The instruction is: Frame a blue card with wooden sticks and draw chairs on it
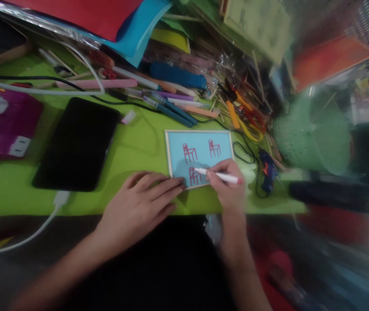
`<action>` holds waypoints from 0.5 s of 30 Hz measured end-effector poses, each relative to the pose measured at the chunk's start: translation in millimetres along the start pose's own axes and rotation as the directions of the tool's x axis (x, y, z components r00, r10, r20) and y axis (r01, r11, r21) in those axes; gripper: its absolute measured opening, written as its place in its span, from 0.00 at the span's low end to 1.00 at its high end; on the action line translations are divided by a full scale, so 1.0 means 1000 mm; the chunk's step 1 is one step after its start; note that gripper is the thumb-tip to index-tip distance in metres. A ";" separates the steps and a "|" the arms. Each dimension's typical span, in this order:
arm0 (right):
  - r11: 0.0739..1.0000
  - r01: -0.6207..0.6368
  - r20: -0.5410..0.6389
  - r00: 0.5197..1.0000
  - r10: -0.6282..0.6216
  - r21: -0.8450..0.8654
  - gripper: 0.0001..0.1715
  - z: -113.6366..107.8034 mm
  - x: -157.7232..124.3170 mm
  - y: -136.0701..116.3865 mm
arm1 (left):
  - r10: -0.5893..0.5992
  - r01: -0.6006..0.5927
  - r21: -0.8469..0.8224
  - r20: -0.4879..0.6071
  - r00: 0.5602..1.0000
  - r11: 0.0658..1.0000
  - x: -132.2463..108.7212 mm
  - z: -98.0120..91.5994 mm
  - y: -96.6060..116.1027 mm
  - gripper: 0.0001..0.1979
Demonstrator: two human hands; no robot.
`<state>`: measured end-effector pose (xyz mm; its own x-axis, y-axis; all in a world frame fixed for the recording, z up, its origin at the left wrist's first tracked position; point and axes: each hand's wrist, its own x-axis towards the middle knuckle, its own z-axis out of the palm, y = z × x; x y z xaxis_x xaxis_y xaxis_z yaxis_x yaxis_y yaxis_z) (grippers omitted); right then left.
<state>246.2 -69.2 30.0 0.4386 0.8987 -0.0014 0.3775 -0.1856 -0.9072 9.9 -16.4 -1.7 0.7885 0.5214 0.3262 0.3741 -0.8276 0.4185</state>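
A light blue card with a pale raised border lies on the green tabletop, bearing three chairs drawn in dark red line. In my right hand is a white marker with a pinkish-red end, its tip at the lower chair drawing. My left hand rests flat, fingers stretched out, with the fingertips on the card's lower left corner. The marker's cap, white and pink, seems to lie beside a black tablet further left.
Pens, orange-handled pliers and yellow-handled scissors crowd the back. A glue gun with a black cord lies right of the card, near a green basket. At left stands a purple box with cables; a white cable hangs off the front edge.
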 end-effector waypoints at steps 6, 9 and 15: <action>1.000 -0.004 -0.004 1.000 0.004 0.016 0.08 -0.001 -0.001 0.002 | 0.012 -0.012 0.010 -0.007 1.000 1.000 0.000 0.000 -0.001 0.17; 1.000 -0.004 -0.003 1.000 0.004 0.010 0.08 -0.001 -0.001 0.003 | 0.010 -0.010 0.003 -0.002 1.000 1.000 0.000 0.001 -0.001 0.18; 0.995 0.080 -0.122 0.990 -0.072 0.058 0.09 -0.003 -0.002 0.011 | -0.010 0.010 -0.025 -0.006 1.000 1.000 0.000 0.001 0.000 0.20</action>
<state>251.6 -74.1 20.8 0.5062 0.8547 0.1152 0.3629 -0.0899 -0.9275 10.1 -16.4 -2.7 0.7819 0.5307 0.3271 0.3692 -0.8170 0.4429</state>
